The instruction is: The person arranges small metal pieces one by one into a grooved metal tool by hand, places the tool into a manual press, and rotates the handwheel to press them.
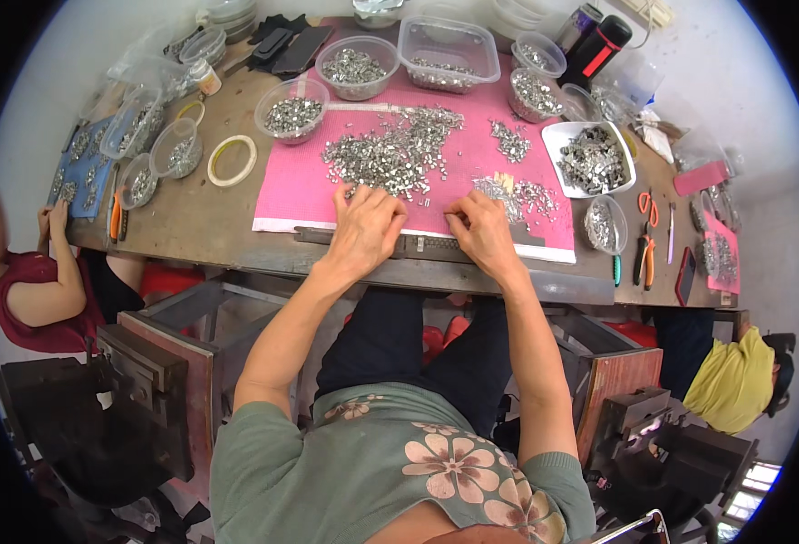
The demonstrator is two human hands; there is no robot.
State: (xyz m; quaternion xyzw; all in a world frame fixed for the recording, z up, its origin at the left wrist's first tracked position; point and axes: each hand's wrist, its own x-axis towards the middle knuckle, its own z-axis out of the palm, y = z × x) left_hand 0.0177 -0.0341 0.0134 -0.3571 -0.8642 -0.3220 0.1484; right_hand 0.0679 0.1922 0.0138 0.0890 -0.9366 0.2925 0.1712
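Metal pieces [383, 156] lie beyond palm-down left hand [368, 227] and right hand [483, 234]; fingers [460, 210] curled, grip impossible to tell.

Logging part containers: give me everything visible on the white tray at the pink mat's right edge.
The tray is white, opaque and plastic-looking, squarish with rounded corners and raised sides. It sits upright, open-topped, filled with loose silvery metal pieces that hide most of its floor. It stands at the right edge of the pink mat; how far it overlaps is unclear. The right hand is apart from it.
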